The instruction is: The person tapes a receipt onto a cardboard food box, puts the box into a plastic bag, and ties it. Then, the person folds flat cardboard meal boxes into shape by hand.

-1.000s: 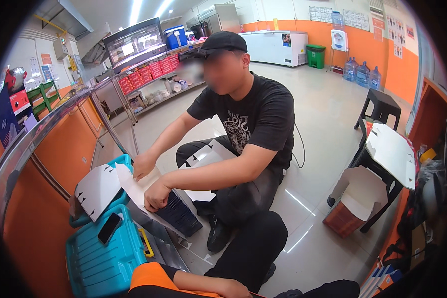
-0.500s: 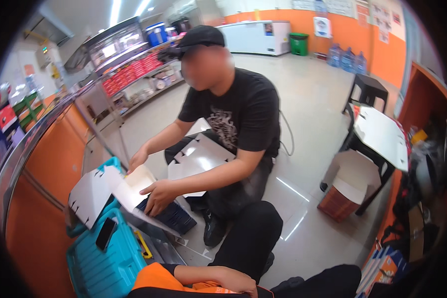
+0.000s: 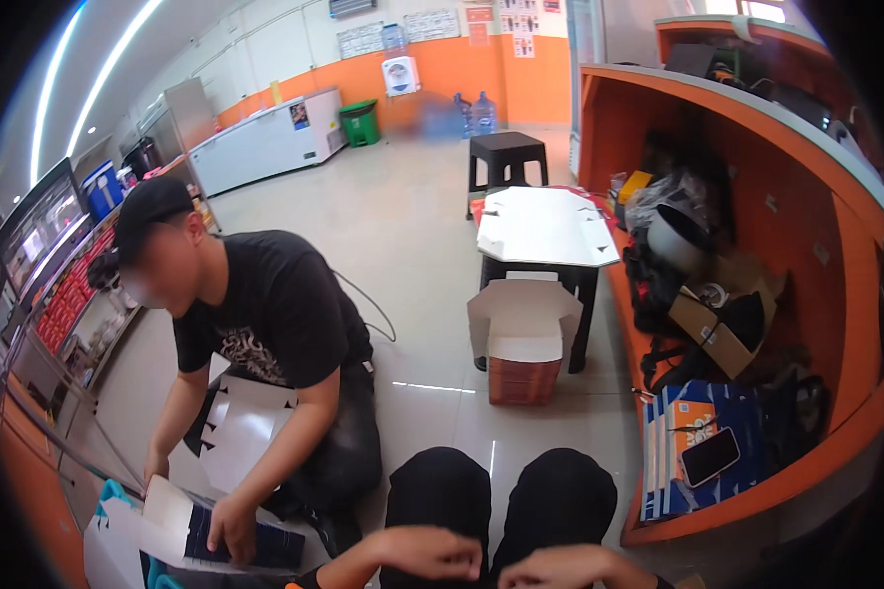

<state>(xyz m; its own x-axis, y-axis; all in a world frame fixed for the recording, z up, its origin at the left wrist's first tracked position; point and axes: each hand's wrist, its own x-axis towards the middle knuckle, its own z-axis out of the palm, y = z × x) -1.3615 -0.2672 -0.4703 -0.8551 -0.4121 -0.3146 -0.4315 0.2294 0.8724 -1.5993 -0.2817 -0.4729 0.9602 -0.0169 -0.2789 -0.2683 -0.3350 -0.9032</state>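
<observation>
My left hand (image 3: 434, 552) lies curled on my left knee (image 3: 442, 491), in black trousers, holding nothing. Beside it, my right hand (image 3: 558, 567) rests by my right knee at the lower edge, its fingers partly cut off. To my left, a seated person in a black shirt (image 3: 280, 309) and black cap bends forward. That person's hands press on a white folded carton with a dark blue inside (image 3: 197, 535). Another flat white carton (image 3: 251, 432) leans against their legs.
A low black table (image 3: 584, 294) carries flat white cartons, with an open cardboard box (image 3: 525, 339) in front and a black stool (image 3: 506, 157) behind. An orange counter (image 3: 854, 294) on the right shelters bags, a helmet, and a phone (image 3: 709, 456) on blue boxes. A chest freezer (image 3: 265, 147) stands farther back.
The view has swung to the right, so the seated person is now at the left, bent lower over the carton. Both my hands and knees have come into view.
</observation>
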